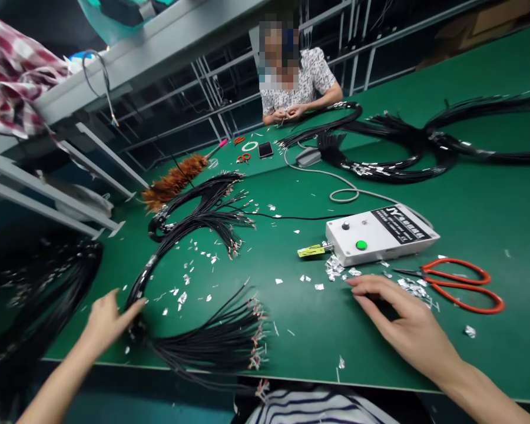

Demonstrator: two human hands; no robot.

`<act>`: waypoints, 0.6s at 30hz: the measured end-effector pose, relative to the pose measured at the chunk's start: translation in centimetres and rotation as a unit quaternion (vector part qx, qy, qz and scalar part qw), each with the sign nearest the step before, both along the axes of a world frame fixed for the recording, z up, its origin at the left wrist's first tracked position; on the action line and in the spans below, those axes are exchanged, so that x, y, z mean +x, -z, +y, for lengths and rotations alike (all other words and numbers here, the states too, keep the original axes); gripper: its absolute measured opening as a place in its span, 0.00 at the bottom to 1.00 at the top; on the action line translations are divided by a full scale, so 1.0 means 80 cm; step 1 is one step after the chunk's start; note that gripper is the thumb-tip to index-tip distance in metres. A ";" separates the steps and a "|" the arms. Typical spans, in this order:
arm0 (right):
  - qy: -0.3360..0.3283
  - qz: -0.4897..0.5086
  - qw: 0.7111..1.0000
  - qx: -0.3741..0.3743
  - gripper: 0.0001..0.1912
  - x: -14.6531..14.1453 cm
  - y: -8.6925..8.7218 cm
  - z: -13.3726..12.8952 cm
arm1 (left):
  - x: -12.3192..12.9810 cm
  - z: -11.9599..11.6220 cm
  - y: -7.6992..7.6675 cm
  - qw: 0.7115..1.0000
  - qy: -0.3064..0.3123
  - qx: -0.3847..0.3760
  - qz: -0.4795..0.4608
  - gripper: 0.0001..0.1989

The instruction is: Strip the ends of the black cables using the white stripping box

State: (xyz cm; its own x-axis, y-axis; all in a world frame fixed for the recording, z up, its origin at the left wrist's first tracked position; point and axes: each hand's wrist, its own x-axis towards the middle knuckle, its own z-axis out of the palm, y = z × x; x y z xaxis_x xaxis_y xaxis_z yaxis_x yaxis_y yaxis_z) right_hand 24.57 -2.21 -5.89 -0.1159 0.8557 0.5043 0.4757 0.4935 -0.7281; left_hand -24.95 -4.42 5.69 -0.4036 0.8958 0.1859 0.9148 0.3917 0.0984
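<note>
Near the table's (304, 344) front edge, your left hand (103, 321) spreads wide at black cables (212, 344), your right hand's (408, 327) fingertips narrowly apart.

We cannot read the small print on the white box (373, 231), nor tell what the far person (315, 73) holds. Our left hand (105, 321) covers part of the near cable bundle (203, 348), so we cannot judge its grip. The left edge cuts off the checked cloth (17, 70) and blurred cables (64, 288); the right edge, a black coil (503, 156).
</note>
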 end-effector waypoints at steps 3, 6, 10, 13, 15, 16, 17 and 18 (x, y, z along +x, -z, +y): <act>0.003 -0.019 1.000 -0.005 0.04 0.001 0.002 0.000 | 0.022 -0.057 0.044 0.966 0.233 -0.106 -0.029 0.45; 0.004 -0.031 1.000 -0.001 0.05 0.001 0.000 0.001 | 0.056 -0.103 0.082 0.941 0.308 -0.137 0.039 0.58; -0.007 -0.053 0.999 0.010 0.05 0.000 -0.004 0.000 | 0.079 -0.117 0.115 0.949 0.289 -0.106 0.070 0.47; -0.003 -0.061 0.998 0.014 0.06 -0.001 -0.005 -0.001 | 0.073 -0.108 0.120 0.944 0.316 -0.085 0.031 0.41; 0.007 -0.063 0.998 0.013 0.06 -0.002 -0.005 -0.001 | 0.069 -0.100 0.110 0.933 0.344 -0.106 -0.024 0.34; 0.011 -0.064 0.998 0.011 0.07 -0.002 -0.005 -0.001 | 0.069 -0.096 0.102 0.926 0.349 -0.128 -0.059 0.29; 0.013 -0.062 0.998 0.009 0.07 -0.003 -0.006 -0.001 | 0.071 -0.091 0.091 0.920 0.346 -0.152 -0.100 0.23; 0.014 -0.060 0.998 0.006 0.08 -0.003 -0.007 -0.001 | 0.075 -0.086 0.080 0.915 0.335 -0.172 -0.145 0.18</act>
State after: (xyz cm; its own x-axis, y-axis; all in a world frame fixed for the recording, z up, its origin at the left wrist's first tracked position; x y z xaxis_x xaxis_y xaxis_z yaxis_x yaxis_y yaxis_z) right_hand 24.31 -2.25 -5.31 -0.1524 0.8535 0.4983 0.5733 0.4871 -0.6589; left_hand -18.98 -11.31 -0.68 0.2693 0.9456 -0.1824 0.9163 -0.1933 0.3507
